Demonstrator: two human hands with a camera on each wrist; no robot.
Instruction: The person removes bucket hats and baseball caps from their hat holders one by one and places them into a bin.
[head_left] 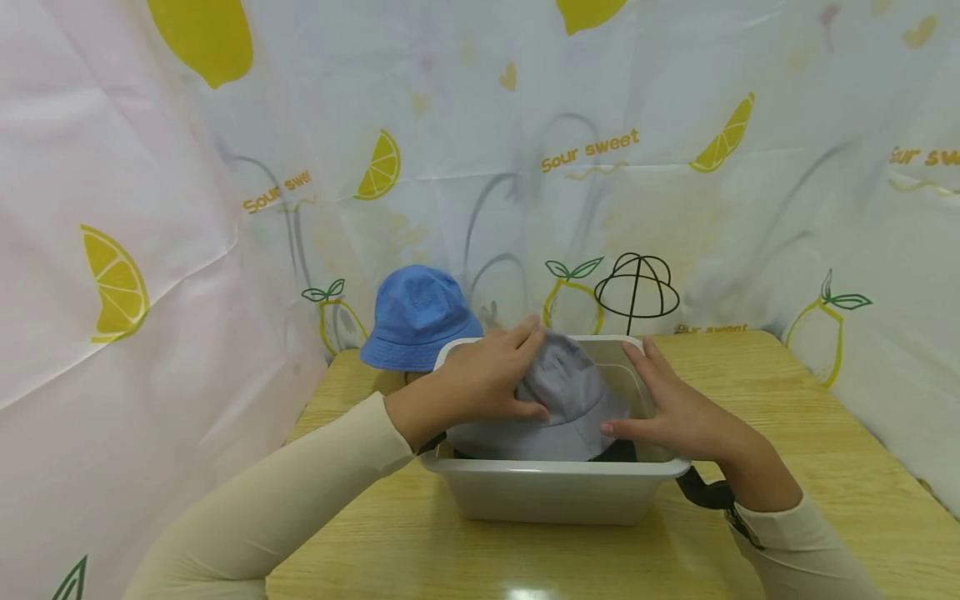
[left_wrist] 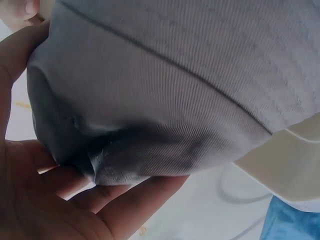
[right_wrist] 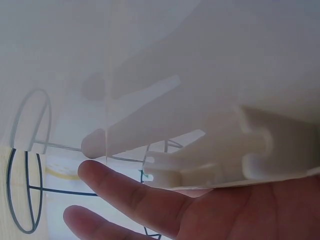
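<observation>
A grey bucket hat (head_left: 566,383) sits tilted in a white plastic bin (head_left: 551,492), its brim toward the front. My left hand (head_left: 491,375) grips the hat's crown; in the left wrist view its fingers (left_wrist: 145,200) curve along one side of the creased cloth and the thumb lies on the other. My right hand (head_left: 686,412) is at the bin's right rim, fingers extended and thumb pointing in toward the brim. In the right wrist view its straight fingers (right_wrist: 135,195) lie along the bin's glossy outer wall. Something dark shows under the brim.
A blue bucket hat (head_left: 420,317) stands behind the bin to the left. A black wire hat stand (head_left: 637,292) rises behind the bin, its round base visible in the right wrist view. The wooden table (head_left: 795,467) meets a lemon-print cloth backdrop (head_left: 450,108).
</observation>
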